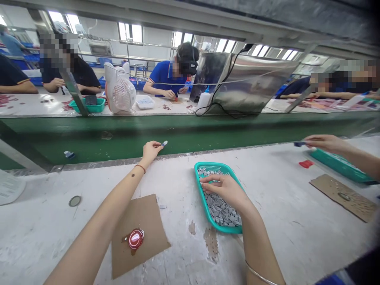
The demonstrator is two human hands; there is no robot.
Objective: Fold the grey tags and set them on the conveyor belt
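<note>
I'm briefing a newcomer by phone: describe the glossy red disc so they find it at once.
On the white worktop, left of the turquoise basket of grey pieces, lies a brown cardboard sheet. The red disc sits on it, round and shiny, unlike the irregular red piece at far right.

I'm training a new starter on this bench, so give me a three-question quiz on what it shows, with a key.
1. Multiple choice: What lies on the brown cardboard by the left forearm?
A) a white bottle
B) a shiny red disc
C) a coil of black cable

2. True or false: The right hand is over the teal basket of small grey pieces.

3. Fill in the colour: The left hand pinches a small piece above the ____ strip, past the far edge of the white worktop.

Key: 1. B; 2. true; 3. green
</note>
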